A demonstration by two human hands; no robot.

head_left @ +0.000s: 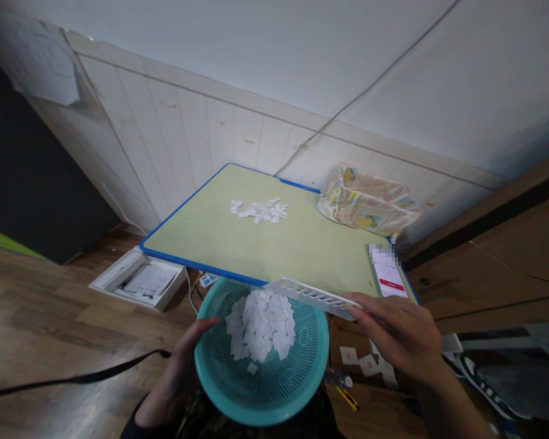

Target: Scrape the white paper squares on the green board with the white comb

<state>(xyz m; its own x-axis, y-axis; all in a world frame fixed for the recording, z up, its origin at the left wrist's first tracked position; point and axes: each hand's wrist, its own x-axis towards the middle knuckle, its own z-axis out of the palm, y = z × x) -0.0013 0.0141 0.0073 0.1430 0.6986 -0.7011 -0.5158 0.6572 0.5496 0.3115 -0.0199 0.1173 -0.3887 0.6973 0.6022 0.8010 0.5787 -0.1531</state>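
Note:
A turquoise plastic colander sits in front of my body, just below the near edge of the table. Inside it lies a heap of small white paper pieces. My left hand grips the colander's left rim, thumb over the edge. In my right hand is a white slotted plastic strip, pinched at its right end. The strip's other end reaches over the colander's far rim, by the table edge. More white paper scraps lie scattered on the pale yellow-green, blue-edged table.
At the table's back right rests a patterned cloth; a phone lies on its right side. An open white box is on the floor at left. Paper cards and a yellow cutter lie below right, near brown cardboard.

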